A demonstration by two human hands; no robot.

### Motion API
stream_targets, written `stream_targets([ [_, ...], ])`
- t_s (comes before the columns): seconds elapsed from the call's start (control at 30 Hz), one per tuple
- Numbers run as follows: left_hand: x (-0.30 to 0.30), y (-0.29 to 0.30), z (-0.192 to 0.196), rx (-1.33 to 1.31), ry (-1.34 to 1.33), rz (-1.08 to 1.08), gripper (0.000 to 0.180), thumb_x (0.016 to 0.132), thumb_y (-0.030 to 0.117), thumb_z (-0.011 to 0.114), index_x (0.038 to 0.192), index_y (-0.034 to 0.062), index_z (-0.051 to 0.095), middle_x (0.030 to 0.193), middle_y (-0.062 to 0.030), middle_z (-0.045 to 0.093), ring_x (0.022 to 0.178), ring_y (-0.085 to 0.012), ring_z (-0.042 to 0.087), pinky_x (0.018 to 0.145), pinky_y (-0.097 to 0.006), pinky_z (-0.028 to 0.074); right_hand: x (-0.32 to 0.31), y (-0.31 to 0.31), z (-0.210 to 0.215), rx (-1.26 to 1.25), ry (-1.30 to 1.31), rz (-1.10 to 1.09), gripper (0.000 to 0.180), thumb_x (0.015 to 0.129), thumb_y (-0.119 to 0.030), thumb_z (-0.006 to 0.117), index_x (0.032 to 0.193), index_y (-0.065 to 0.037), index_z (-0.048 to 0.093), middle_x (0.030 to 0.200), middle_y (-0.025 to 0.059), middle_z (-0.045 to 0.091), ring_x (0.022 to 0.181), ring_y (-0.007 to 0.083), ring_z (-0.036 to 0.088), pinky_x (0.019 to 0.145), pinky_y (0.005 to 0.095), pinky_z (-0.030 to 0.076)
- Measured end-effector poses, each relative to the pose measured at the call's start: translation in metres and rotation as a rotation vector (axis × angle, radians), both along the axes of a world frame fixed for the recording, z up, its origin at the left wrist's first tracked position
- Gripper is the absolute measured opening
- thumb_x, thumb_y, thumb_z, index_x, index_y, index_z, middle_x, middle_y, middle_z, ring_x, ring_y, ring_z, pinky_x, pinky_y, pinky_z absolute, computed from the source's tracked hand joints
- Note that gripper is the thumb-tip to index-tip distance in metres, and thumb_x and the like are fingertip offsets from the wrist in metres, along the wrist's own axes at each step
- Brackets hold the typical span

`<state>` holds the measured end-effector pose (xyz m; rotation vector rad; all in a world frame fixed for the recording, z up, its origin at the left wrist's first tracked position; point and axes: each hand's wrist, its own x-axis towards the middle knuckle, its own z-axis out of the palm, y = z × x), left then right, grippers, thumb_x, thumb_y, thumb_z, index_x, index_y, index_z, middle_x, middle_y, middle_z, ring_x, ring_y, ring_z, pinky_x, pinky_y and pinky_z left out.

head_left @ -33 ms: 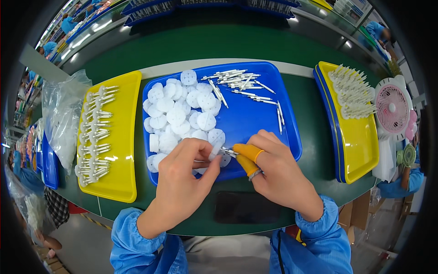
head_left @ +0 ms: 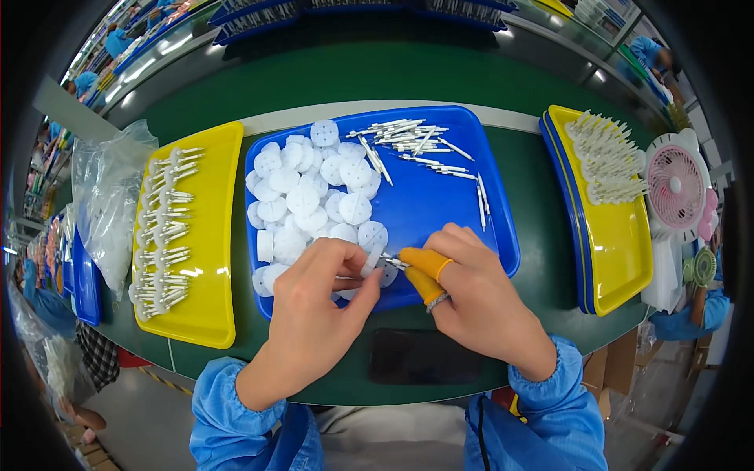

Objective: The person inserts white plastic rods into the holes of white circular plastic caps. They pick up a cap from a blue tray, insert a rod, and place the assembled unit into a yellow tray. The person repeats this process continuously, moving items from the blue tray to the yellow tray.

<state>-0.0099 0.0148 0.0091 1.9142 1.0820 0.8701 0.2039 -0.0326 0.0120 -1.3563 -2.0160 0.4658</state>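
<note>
I'm seeing the left hand [head_left: 308, 302] pinching a white disc [head_left: 372, 260] over the near side of the blue tray [head_left: 463, 200], while the right hand [head_left: 481, 281] is pinching thin pins [head_left: 396, 261] at its right; loose discs [head_left: 302, 196] are lying heaped at left, other pins [head_left: 410, 140] far right

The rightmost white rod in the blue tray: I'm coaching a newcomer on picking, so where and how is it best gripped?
Probably the middle of the rod, pinched across its slim, straight shaft, coming from above: it lies flat, with a second rod close along its left and the blue tray rising at its right, leaving limited room for a sideways approach.
</note>
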Motion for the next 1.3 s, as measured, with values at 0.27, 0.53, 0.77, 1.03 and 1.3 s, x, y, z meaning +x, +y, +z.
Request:
stream_targets([
  [0.27,0.005,-0.001,0.001,0.108,0.009,-0.009,0.017,0.088,-0.009,0.076,0.103,-0.0056,0.069,0.098,-0.0112,0.069,0.086,-0.0194,0.077,0.075,-0.031,0.069,-0.016,-0.008,0.001,-0.014,0.025,-0.001,0.028,0.064,0.007,0.076,0.092,0.008,0.072,0.100,0.0165,0.063,0.093,0.0352,0.059,0.081,0.0457,0.047],
  [0.53,0.004,-0.001,0.000,0.118,0.043,-0.023,0.016,0.087,-0.009,0.075,0.102,-0.0059,0.070,0.096,-0.0120,0.068,0.082,-0.0210,0.077,0.073,-0.031,0.068,-0.021,-0.010,-0.003,-0.033,0.106,-0.031,0.025,0.063,0.008,0.073,0.088,0.009,0.071,0.098,0.0180,0.064,0.089,0.0365,0.061,0.078,0.0474,0.049],
  [0.77,0.002,-0.009,0.005,0.077,0.054,-0.033,0.015,0.089,-0.008,0.074,0.103,-0.0054,0.068,0.097,-0.0138,0.067,0.080,-0.0263,0.077,0.069,-0.034,0.066,-0.023,-0.016,-0.008,0.008,0.183,-0.088,0.024,0.060,0.008,0.071,0.084,0.009,0.069,0.089,0.0173,0.061,0.080,0.0374,0.060,0.071,0.0481,0.047],
  [1.03,0.007,-0.010,-0.002,0.143,0.053,0.011,0.018,0.092,-0.004,0.075,0.109,-0.0034,0.069,0.098,-0.0159,0.065,0.081,-0.0332,0.077,0.070,-0.037,0.063,-0.023,-0.002,0.000,-0.023,0.159,-0.181,0.019,0.072,0.006,0.072,0.091,0.005,0.076,0.085,0.0157,0.065,0.085,0.0365,0.062,0.074,0.0474,0.047],
  [1.3,0.000,-0.002,0.005,0.123,-0.007,0.018,0.019,0.095,-0.006,0.075,0.113,-0.0056,0.070,0.107,-0.0158,0.066,0.088,-0.0303,0.078,0.077,-0.035,0.067,0.038,0.021,-0.017,0.045,-0.563,-0.614,0.018,0.078,-0.002,0.081,0.094,0.005,0.078,0.099,0.0158,0.065,0.100,0.0328,0.059,0.089,0.0444,0.045],
])
